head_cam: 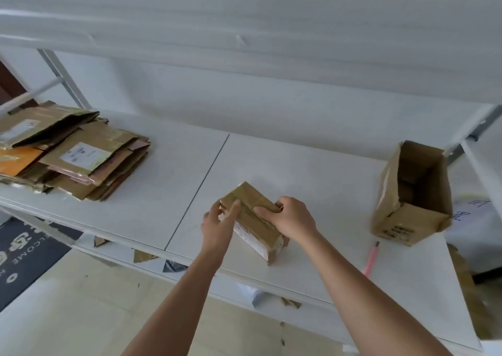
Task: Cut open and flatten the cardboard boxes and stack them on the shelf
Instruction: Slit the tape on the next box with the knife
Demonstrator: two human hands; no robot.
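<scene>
Small taped cardboard box [254,221] on the white shelf [312,171], near its front edge; gripped by left hand [217,224] at its left side, thumb on top; clasped by right hand [289,217] over the top, fingers curled round the far edge; flattened boxes [73,151] stacked far left; open box [413,192] upright at right; pink cutter [370,258] just beside it.
</scene>
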